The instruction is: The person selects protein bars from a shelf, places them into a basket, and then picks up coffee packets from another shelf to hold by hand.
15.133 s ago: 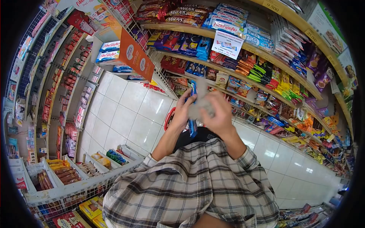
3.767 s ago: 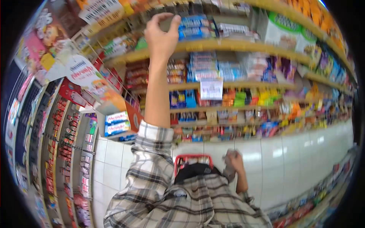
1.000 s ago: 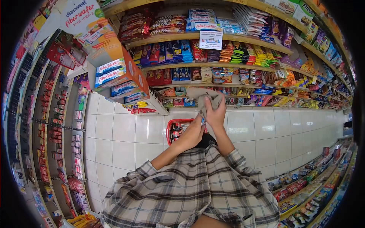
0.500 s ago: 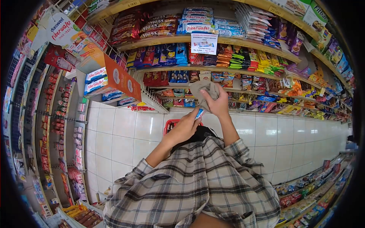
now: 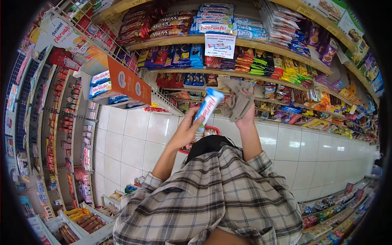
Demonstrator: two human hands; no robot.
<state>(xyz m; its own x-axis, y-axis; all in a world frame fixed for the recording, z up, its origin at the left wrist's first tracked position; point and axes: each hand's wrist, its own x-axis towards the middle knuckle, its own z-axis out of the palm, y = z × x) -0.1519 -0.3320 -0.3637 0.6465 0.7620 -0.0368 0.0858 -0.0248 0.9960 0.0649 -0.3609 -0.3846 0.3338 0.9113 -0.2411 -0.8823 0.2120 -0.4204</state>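
My left hand (image 5: 188, 130) is closed around the lower end of a blue-and-white wafer bar (image 5: 209, 107), which points up and to the right with its printed side showing. A crumpled grey-brown cloth (image 5: 238, 101) hangs from my right hand (image 5: 246, 117), its fingers partly covered by the folds. Bar and cloth are close together in front of the snack shelves, with a small gap between them. Below my hands, a red shopping basket (image 5: 217, 130) with goods in it is partly hidden by a black item at my waist.
Shelves of packaged snacks rise ahead, with stacked fiberwafer bars (image 5: 212, 19) above a white price sign (image 5: 220, 46). To the left hangs an orange display box (image 5: 130, 83) of similar bars. Racks of small packets (image 5: 67, 134) line the far left. White floor tiles (image 5: 286, 143) spread below.
The wafer bar, mostly hidden before, is now raised in my left hand in full view. My right hand with the cloth has moved right and slightly down, away from the bar.
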